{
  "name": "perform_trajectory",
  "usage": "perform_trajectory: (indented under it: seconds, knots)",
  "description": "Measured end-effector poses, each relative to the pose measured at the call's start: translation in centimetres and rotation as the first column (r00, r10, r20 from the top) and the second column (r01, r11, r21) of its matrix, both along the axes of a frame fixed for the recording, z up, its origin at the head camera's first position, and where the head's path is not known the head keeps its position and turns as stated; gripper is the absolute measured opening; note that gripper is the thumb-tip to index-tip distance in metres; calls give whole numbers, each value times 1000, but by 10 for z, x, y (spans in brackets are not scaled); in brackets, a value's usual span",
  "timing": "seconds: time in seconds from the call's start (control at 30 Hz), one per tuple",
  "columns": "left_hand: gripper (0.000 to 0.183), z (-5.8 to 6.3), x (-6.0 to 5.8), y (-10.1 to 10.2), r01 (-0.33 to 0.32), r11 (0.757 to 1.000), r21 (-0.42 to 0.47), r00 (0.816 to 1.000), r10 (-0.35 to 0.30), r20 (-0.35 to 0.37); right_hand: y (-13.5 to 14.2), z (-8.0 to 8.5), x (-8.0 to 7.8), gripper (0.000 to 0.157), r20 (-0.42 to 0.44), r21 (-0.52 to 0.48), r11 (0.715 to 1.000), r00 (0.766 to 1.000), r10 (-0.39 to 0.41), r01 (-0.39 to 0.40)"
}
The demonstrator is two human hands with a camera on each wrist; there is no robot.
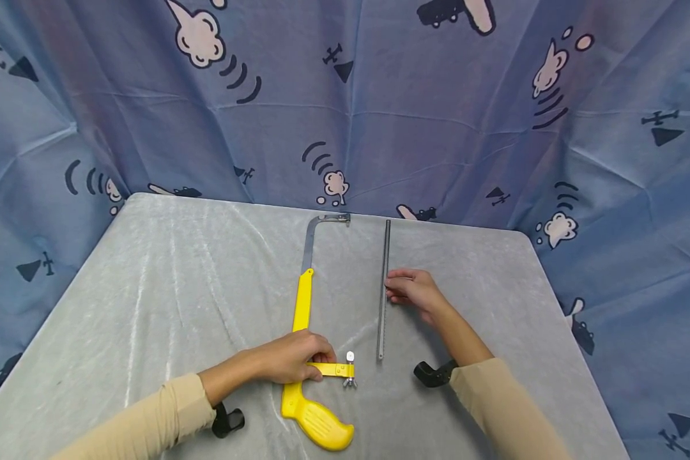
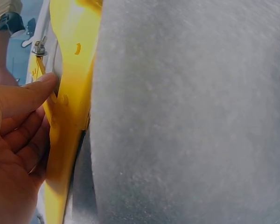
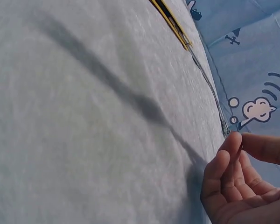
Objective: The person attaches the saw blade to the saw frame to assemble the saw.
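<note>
A hacksaw frame (image 1: pixel 302 301) lies on the table, its yellow pistol-style handle (image 1: pixel 325 427) toward me and its grey metal bow at the far end. My left hand (image 1: pixel 292 358) grips the frame near the handle, thumb and fingers about the short yellow arm that bears a wing nut (image 1: pixel 350 382). The left wrist view shows the thumb on that arm beside the yellow frame (image 2: pixel 70 107). To the right, my right hand (image 1: pixel 416 292) pinches a thin grey hacksaw blade (image 1: pixel 384 287) near its middle. In the right wrist view the fingertips (image 3: pixel 234 140) meet, above a long shadow.
A pale grey cloth covers the table (image 1: pixel 207 268). Behind and at both sides hangs a blue printed curtain (image 1: pixel 414 115). Black wrist mounts (image 1: pixel 434 374) sit on both arms near the cuffs.
</note>
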State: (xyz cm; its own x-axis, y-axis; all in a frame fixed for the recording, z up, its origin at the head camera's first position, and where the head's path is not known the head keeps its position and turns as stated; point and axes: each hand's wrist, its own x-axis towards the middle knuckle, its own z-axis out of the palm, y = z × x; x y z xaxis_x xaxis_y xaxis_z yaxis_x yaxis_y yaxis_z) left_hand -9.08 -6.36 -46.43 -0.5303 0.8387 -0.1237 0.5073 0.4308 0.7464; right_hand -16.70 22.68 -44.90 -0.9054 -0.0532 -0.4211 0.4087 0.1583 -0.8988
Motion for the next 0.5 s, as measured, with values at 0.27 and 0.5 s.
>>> perform_trajectory:
  seconds: [0.27, 0.5]
  knots:
    - [20, 1, 0, 1, -4, 1000, 11, 1000, 4, -7, -15, -1, -1, 38, -25, -22, 999, 999, 36, -37]
    - [20, 1, 0, 1, 1, 1000, 13, 1000, -1, -12, -28, -3, -3, 39, -43, -33, 997, 997, 66, -67]
